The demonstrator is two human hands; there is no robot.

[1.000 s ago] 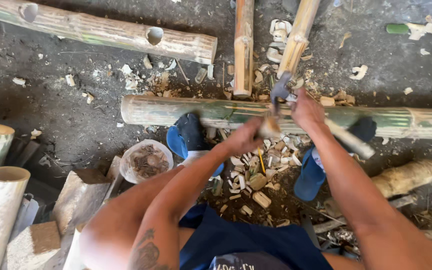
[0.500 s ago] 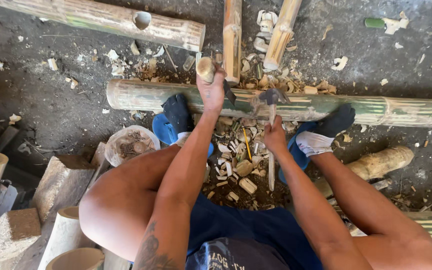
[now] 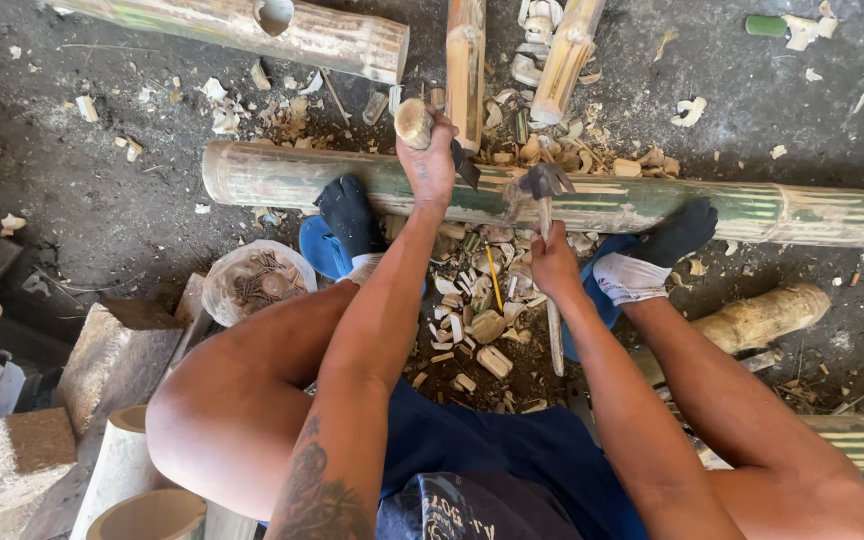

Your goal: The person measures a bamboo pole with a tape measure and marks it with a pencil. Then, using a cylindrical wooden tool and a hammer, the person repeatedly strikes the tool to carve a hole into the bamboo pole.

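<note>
Left hand (image 3: 430, 160) clamped round a short wooden-handled chisel (image 3: 417, 122), blade on the long bamboo pole (image 3: 652, 205) lying crosswise on the floor, right hand (image 3: 555, 265) closed on the hammer (image 3: 542, 190) handle, head just right of the chisel, above the pole.

We see bare arms, the left forearm (image 3: 327, 480) bearing a dark tattoo, its design hard to read. We wear dark blue shorts (image 3: 482, 450), black-and-white socks (image 3: 642, 262) and blue sandals (image 3: 320, 248).
</note>
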